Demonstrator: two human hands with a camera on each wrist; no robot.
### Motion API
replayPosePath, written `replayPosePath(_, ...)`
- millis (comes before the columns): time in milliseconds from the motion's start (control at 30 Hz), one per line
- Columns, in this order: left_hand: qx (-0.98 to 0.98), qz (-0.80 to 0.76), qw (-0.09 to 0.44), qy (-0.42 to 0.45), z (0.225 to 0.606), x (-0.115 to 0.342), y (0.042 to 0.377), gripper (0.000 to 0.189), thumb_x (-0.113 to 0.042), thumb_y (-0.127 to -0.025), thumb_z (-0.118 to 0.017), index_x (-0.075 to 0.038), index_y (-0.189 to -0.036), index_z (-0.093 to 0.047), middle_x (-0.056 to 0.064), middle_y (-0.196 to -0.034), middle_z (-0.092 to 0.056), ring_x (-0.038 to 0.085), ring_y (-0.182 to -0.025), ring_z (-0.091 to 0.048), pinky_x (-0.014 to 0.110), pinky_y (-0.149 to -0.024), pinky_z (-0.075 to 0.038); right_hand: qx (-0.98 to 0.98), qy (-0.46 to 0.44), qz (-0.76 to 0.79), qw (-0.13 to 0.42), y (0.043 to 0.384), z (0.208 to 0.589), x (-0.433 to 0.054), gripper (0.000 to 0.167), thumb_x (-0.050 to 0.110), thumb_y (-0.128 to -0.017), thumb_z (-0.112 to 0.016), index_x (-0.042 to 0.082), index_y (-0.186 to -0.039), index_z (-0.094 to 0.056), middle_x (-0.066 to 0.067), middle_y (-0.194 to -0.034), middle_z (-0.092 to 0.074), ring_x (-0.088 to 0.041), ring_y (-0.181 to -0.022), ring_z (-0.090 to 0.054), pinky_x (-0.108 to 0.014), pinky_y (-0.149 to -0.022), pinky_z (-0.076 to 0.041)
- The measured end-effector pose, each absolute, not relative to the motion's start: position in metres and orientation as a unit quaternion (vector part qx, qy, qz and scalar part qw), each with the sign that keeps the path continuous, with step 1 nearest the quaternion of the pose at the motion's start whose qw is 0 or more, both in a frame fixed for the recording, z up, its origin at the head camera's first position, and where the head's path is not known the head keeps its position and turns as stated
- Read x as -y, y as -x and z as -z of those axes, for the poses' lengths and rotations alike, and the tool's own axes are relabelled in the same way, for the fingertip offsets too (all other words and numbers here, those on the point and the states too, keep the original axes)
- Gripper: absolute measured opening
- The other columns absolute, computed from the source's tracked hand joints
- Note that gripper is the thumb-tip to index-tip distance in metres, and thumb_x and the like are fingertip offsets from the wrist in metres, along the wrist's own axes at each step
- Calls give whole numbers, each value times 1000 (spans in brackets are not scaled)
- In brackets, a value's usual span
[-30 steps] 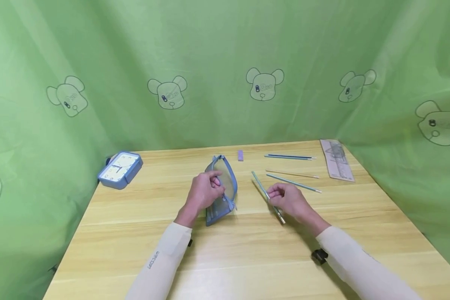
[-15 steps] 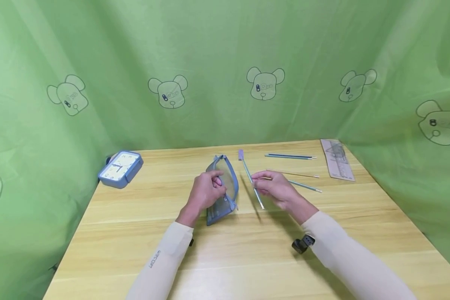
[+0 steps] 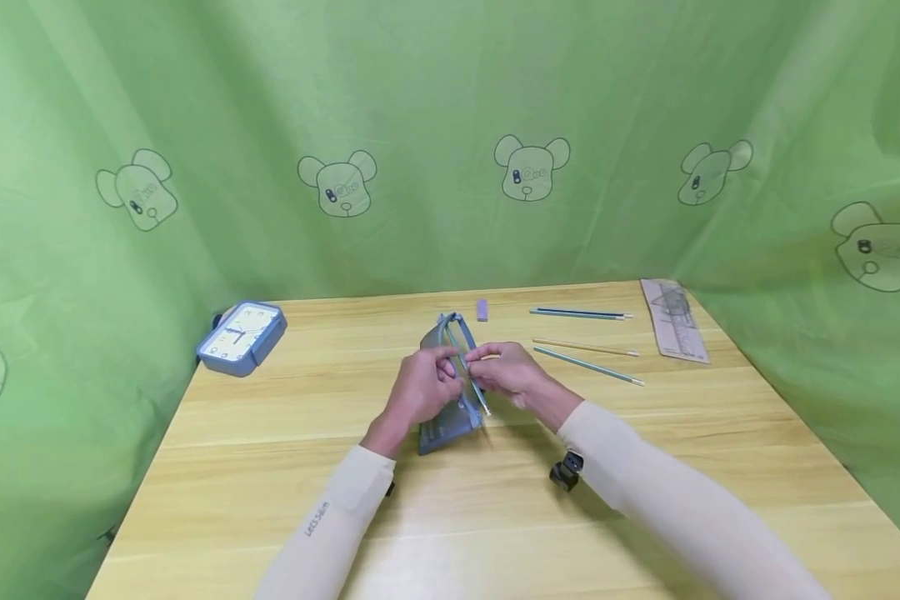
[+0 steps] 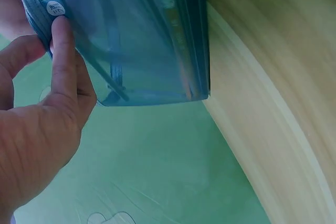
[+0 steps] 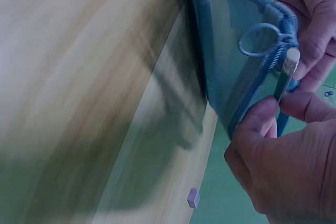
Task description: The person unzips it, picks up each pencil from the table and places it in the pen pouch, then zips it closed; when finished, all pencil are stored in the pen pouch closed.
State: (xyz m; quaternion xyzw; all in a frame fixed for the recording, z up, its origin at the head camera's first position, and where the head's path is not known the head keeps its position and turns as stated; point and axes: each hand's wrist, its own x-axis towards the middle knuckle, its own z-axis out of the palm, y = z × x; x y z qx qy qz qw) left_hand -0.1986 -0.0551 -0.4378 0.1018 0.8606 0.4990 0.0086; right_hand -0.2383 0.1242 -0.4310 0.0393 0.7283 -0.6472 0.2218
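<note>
A blue translucent zip pencil case stands on the wooden table with its mouth parted. My left hand pinches the zipped edge near a small round label. My right hand holds a light-blue pencil between thumb and fingers, eraser end toward me. Its far end reaches into the case's opening, beside my left fingers. Through the case wall, in the left wrist view, several long thin items show inside. A ring-shaped zipper pull hangs at the near end of the case.
Two pencils lie side by side at the back right; a tan pencil and a light-blue one lie nearer. A ruler set sits by the right edge, a purple eraser at the back, a blue clock at left.
My right hand has carried the pencil leftward from the table's middle right into the mouth of the case. My left hand keeps its hold; the case has shifted slightly right and its opening looks narrower.
</note>
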Motion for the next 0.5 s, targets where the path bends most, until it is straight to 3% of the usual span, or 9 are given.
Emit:
replayPosePath(233, -864, -489, -6, -121, 442, 50, 199, 56, 4, -86, -79, 4, -141, -67, 9, -92, -73, 8, -76, -67, 16, -62, -55, -725, -73, 652, 207, 245, 431, -109, 29, -7, -95, -68, -8, -124, -65, 0, -78, -68, -6, -63, -62, -17, -65, -60)
replayPosePath(500, -864, -493, -16, -104, 444, 54, 202, 54, 2, -87, -81, 3, -140, -67, 10, -95, -75, 12, -80, -71, 18, -68, -61, -727, -72, 655, 194, 242, 430, -103, 26, -10, -94, -67, -8, -120, -67, -6, -89, -69, -8, -65, -67, -19, -67, -62)
